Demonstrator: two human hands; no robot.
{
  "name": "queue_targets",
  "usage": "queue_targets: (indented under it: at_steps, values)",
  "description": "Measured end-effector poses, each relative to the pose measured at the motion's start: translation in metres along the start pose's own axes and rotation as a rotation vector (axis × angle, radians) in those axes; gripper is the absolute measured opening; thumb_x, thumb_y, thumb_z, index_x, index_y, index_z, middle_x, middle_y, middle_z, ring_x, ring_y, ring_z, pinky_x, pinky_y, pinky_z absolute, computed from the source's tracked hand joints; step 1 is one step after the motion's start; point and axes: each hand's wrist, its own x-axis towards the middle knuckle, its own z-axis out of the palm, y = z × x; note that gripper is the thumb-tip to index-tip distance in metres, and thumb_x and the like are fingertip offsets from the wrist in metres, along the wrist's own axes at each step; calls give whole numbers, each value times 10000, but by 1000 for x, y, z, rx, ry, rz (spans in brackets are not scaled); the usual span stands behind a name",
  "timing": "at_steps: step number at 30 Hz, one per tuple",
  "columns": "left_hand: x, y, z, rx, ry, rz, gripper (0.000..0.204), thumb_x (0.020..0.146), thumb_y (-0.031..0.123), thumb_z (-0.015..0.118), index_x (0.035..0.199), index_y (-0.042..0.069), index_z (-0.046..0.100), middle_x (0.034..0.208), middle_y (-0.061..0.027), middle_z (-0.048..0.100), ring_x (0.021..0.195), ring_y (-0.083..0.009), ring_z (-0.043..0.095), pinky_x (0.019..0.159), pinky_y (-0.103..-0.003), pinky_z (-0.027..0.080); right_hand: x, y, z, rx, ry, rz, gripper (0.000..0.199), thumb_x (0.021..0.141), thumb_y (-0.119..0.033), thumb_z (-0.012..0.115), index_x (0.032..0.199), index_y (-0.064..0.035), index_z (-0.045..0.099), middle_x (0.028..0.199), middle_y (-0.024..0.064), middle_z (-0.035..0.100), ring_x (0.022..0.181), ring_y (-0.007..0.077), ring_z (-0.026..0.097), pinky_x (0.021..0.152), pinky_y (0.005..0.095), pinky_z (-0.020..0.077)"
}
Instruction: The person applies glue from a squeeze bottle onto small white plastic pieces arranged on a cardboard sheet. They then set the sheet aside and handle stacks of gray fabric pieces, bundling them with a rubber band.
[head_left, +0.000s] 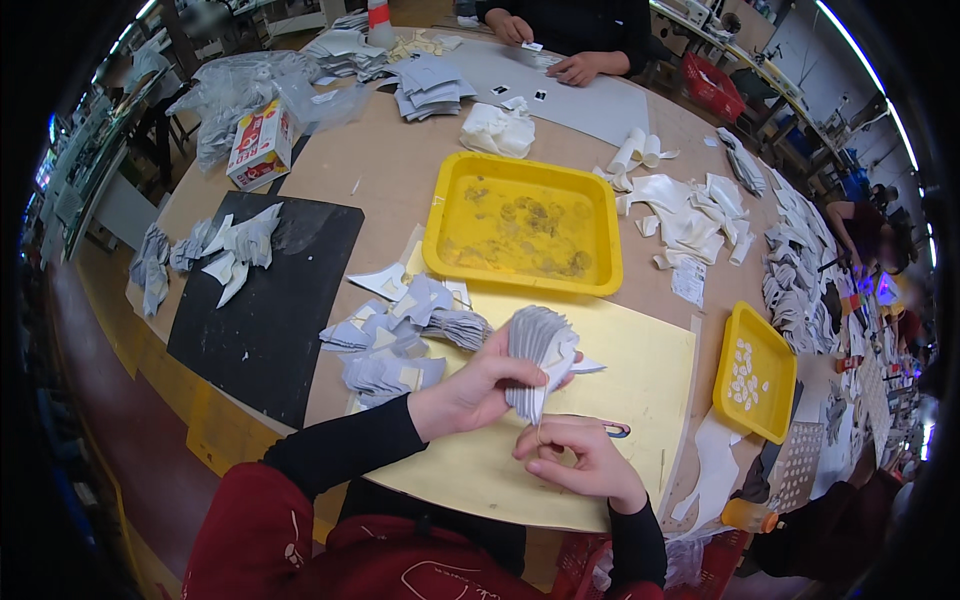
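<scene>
My left hand (470, 392) is closed round a thick stack of grey cut pieces (540, 350), held up over the pale yellow board (640, 370). Just below the stack's narrow lower end, my right hand (580, 458) has its fingers curled in. A thin tan strand shows at these fingertips, too small to name for sure. Beside my left hand lie several bundles of similar grey pieces (395, 370), some with cream patches. A dark looped handle (617, 430) with blue and red edges shows just behind my right hand.
A large yellow tray (432, 230) stands beyond my hands; a smaller one (725, 365) at right holds small white pieces. A black mat (270, 330) lies left, near a red-and-white box (260, 145). Across the table, another person's hands (575, 68) work over a grey sheet (590, 105).
</scene>
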Motion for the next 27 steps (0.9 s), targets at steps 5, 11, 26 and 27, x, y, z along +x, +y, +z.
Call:
queue_targets:
  at_steps: [5, 11, 26, 27]
  values:
    - [-7, -4, -1, -137, -46, -31, 780, 733, -115, 602, 1392, 129, 264, 1293, -162, 454, 1202, -270, 489, 1027, -389, 423, 3, -5, 8, -20, 69, 71, 158, 809, -91, 670, 949, -25, 639, 668, 18, 500, 535, 96, 427, 542, 236, 371]
    - [-2, -11, 3, -30, 64, 154, 616, 774, -40, 587, 1306, 111, 314, 1296, -187, 458, 1219, -283, 474, 1021, -385, 432, 0, 8, 15, -67, 128, -25, 103, 810, -91, 671, 899, -47, 646, 719, 47, 576, 580, 155, 515, 550, 280, 413]
    - [-7, 29, 2, -831, 25, 134, 428, 793, 318, 579, 1127, 57, 510, 1356, -82, 471, 1214, -199, 480, 1092, -405, 314, -6, -3, -4, 198, -438, -202, 45, 817, -88, 661, 815, -44, 673, 621, 39, 566, 452, 158, 446, 434, 287, 329]
    - [-7, 30, 4, -840, -4, 121, 428, 787, 318, 583, 1111, 46, 517, 1357, -79, 471, 1214, -197, 480, 1093, -407, 311, -6, -3, -6, 167, -410, -178, 39, 817, -74, 660, 829, -38, 669, 643, 42, 572, 477, 158, 466, 453, 282, 349]
